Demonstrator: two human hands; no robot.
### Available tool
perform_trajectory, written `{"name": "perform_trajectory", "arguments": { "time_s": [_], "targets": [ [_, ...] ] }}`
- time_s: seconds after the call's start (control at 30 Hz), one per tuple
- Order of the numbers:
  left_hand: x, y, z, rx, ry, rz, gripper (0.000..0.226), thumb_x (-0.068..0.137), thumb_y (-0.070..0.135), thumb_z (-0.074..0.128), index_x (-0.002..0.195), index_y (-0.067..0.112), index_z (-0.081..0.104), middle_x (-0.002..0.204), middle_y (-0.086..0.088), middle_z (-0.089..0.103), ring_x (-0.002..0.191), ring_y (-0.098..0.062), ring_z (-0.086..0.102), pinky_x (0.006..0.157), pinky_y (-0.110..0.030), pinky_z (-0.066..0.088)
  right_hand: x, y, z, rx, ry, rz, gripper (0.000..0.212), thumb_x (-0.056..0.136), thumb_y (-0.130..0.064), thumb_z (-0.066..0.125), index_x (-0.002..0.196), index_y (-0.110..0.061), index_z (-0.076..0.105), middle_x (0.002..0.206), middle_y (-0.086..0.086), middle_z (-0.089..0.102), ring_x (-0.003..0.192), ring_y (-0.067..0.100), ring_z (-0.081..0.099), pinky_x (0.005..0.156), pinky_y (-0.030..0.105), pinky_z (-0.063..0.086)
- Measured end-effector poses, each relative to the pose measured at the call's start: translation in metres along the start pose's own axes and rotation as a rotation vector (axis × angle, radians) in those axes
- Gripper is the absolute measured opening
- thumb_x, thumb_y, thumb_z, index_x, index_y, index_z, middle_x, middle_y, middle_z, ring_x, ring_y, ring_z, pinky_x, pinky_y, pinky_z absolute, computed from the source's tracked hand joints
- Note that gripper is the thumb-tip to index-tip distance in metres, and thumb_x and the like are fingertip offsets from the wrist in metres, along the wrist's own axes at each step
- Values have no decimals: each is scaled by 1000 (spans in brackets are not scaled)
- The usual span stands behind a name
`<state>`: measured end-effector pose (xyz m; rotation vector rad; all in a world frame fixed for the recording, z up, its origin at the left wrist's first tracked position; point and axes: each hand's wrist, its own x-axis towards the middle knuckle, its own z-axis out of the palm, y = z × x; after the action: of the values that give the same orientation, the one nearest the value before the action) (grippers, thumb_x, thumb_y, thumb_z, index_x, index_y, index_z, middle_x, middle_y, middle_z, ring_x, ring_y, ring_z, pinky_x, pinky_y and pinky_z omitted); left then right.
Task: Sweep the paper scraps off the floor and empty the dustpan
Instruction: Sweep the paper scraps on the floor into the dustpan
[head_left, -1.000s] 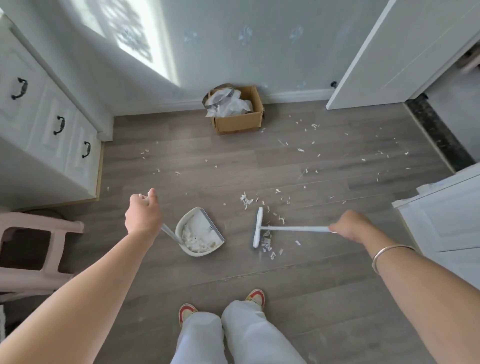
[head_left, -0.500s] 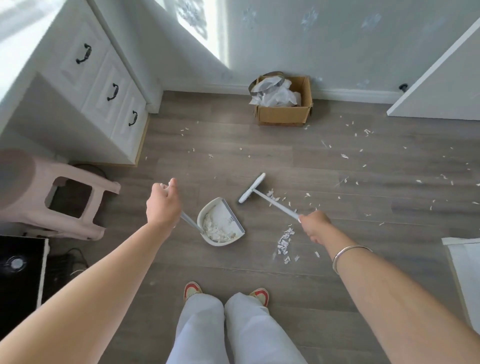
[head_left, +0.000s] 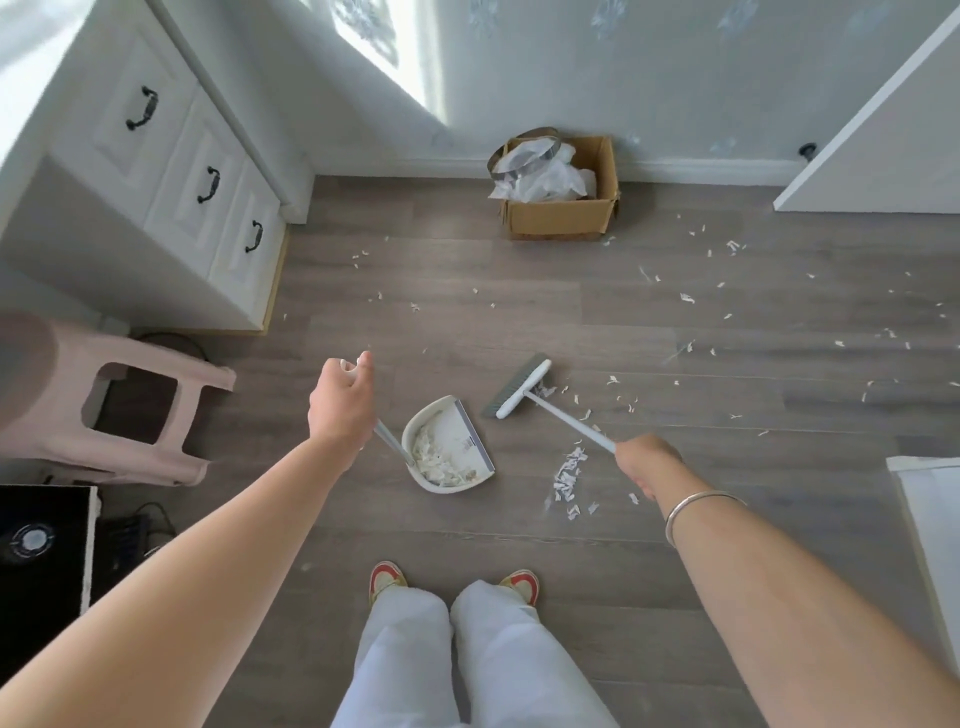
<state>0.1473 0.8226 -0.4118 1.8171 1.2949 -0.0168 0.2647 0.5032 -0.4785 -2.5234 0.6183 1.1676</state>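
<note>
Broom (head_left: 521, 388) swung out past my scrap pile (head_left: 569, 475) | right hand (head_left: 641, 462) grips its handle | left hand (head_left: 340, 402) grips handle of dustpan (head_left: 452, 441), scraps inside, on floor (head_left: 519, 545)

You've got one dustpan (head_left: 452, 441), one broom (head_left: 519, 387), one cardboard box (head_left: 561, 218) at the floor's (head_left: 649, 597) far edge, one pink stool (head_left: 130, 415) at the left edge, three drawer handles (head_left: 209, 184) and two shoes (head_left: 387, 577). The paper scraps (head_left: 569, 475) are way too many to count.

floor (head_left: 467, 519) looks like matte grey wood planks, dustpan (head_left: 449, 447) smooth white plastic, brown cardboard box (head_left: 563, 213) upper middle, scraps (head_left: 569, 473) are paper
</note>
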Motion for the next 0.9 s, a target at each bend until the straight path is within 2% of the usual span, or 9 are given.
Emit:
{"name": "perform_trajectory", "arguments": {
  "time_s": [0.13, 0.2, 0.3, 0.37, 0.47, 0.57, 0.7, 0.83, 0.9],
  "targets": [
    [-6, 20, 14, 40, -56, 17, 56, 87, 62, 36, 112, 14, 49, 112, -14, 67, 90, -41, 66, 68, -46, 55, 0, 43, -11, 33, 36, 45, 15, 86, -28, 55, 83, -13, 58, 80, 9, 57, 72, 27, 53, 66, 29, 43],
    [-9, 31, 22, 67, -82, 33, 64, 81, 65, 35, 115, 13, 50, 113, -14, 67, 100, -44, 66, 79, -50, 57, -1, 66, -14, 60, 31, 102, 17, 87, -29, 55, 79, -14, 57, 77, 8, 56, 70, 26, 53, 65, 28, 42],
    [-13, 49, 40, 106, -123, 82, 79, 69, 70, 32, 119, 13, 51, 114, -15, 68, 104, -44, 66, 86, -52, 55, -3, 101, -21, 164, 8, 175, 31, 88, -29, 56, 64, -10, 50, 58, 8, 50, 54, 24, 48, 57, 28, 38],
    [-16, 59, 51, 126, -148, 103, 80, 63, 71, 30, 114, 13, 52, 116, -14, 69, 106, -44, 66, 90, -55, 55, -5, 120, -26, 191, 6, 235, 34, 90, -24, 53, 60, -8, 48, 52, 8, 46, 47, 22, 46, 51, 25, 36],
    [-24, 73, 70, 156, -199, 153, 63, 63, 71, 32, 95, 18, 48, 106, -14, 70, 102, -45, 66, 88, -55, 54, -11, 146, -39, 224, 40, 289, 38, 95, -17, 49, 58, -9, 41, 53, 6, 40, 43, 17, 37, 38, 20, 27],
    [-31, 85, 86, 176, -219, 208, 60, 64, 71, 32, 88, 18, 47, 100, -14, 70, 98, -44, 67, 87, -55, 56, -17, 167, -56, 252, -7, 272, 39, 96, -18, 47, 59, -10, 40, 54, 5, 39, 42, 14, 33, 30, 16, 22],
    [-36, 101, 102, 169, -236, 248, 65, 66, 71, 33, 98, 18, 52, 106, -15, 70, 101, -45, 67, 88, -56, 56, -19, 188, -86, 383, 19, 260, 34, 92, -26, 56, 64, -7, 50, 51, 7, 41, 33, 13, 29, 30, 13, 18],
    [-40, 115, 115, 133, -245, 273, 73, 69, 71, 35, 112, 14, 53, 112, -16, 69, 104, -45, 66, 89, -54, 56, -21, 193, -103, 494, 53, 247, 31, 91, -23, 57, 66, -7, 50, 52, 7, 39, 16, 8, 22, 29, 6, 16],
    [-41, 123, 120, 124, -246, 299, 68, 74, 68, 37, 112, 13, 53, 109, -17, 69, 101, -45, 67, 86, -54, 57, -21, 186, -104, 514, 112, 226, 28, 90, -23, 60, 69, -5, 52, 56, 10, 46, 26, 14, 36, 28, 10, 26]
  ]
}}
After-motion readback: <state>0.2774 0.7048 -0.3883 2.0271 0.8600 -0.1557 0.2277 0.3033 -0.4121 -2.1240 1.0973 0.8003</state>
